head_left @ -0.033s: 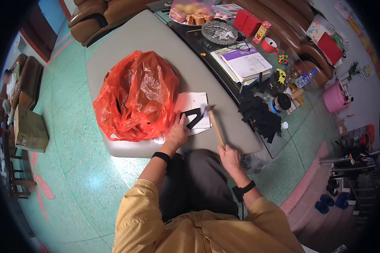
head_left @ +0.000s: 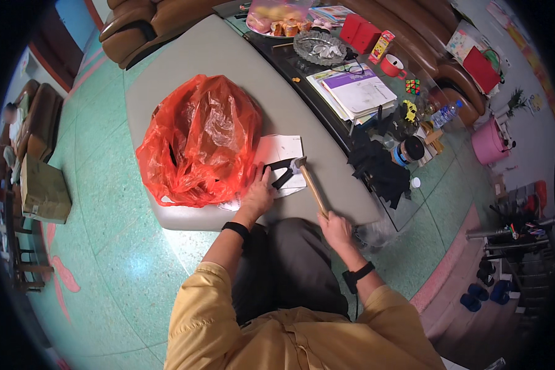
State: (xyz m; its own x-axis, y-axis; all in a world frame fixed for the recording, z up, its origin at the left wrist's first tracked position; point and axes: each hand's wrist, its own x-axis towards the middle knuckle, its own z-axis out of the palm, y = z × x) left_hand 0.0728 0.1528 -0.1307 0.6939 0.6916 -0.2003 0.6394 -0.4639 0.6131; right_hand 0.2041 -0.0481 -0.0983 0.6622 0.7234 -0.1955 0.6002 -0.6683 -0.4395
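Observation:
My right hand (head_left: 336,229) is closed round the wooden handle of a hammer (head_left: 315,190). Its metal head rests at or just over the jointed end of a plier-like tool with two black handles (head_left: 282,179). That tool lies spread in a V on white paper (head_left: 288,145); the hammer head partly hides its jaw end. My left hand (head_left: 258,196) has its fingers on the end of one black handle, pressing or gripping it. Beside the left hand sits a crumpled red plastic bag (head_left: 203,142), its contents mostly hidden.
The grey padded bench (head_left: 203,55) carries all this. Along its right runs a dark table with magazines (head_left: 367,92), a glass dish (head_left: 319,48), a red cup (head_left: 393,65), black cloth (head_left: 379,169) and a dark-lidded jar (head_left: 410,150). A cardboard box (head_left: 46,188) stands left on the floor.
The hammer head has come down a little to the left, onto or close to the tool's joint. My left hand and the bag stay put.

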